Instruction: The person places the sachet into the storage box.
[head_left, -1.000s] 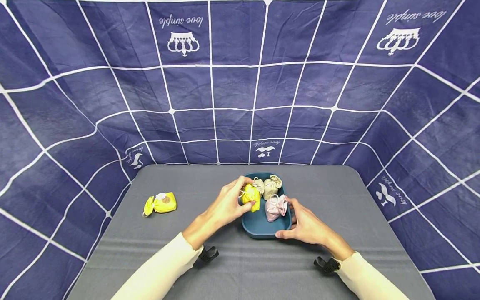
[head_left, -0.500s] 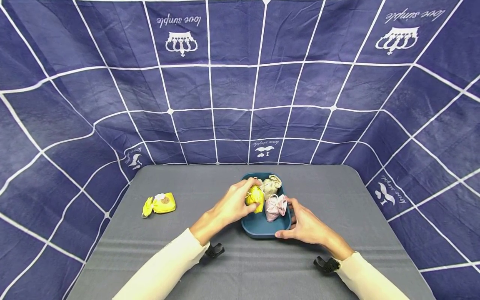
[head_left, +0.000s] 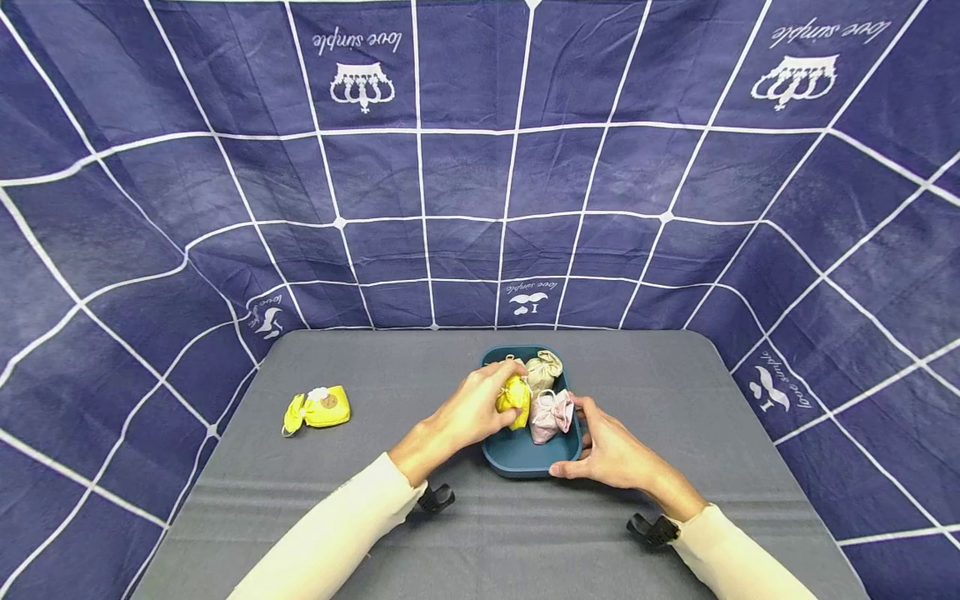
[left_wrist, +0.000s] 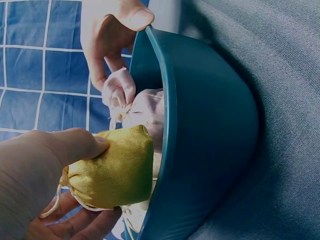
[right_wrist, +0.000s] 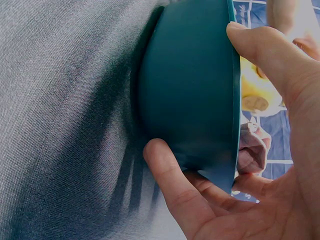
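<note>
My left hand pinches a yellow drawstring pouch between thumb and fingers, over the left part of a dark teal bin. My right hand holds the bin's right side, thumb at the rim and fingers along the wall, as the right wrist view shows. Inside the bin lie a pink drawstring pouch beside the right wall and a beige pouch at the back. Another pale pouch at the back left is mostly hidden by my left hand.
A second yellow pouch with a white flower lies on the grey cloth-covered table to the left. A blue curtain with white grid lines encloses the table at the back and sides.
My left hand has moved right and slightly down with the yellow pouch, bringing it close beside the pink one. My right hand stays on the bin.
</note>
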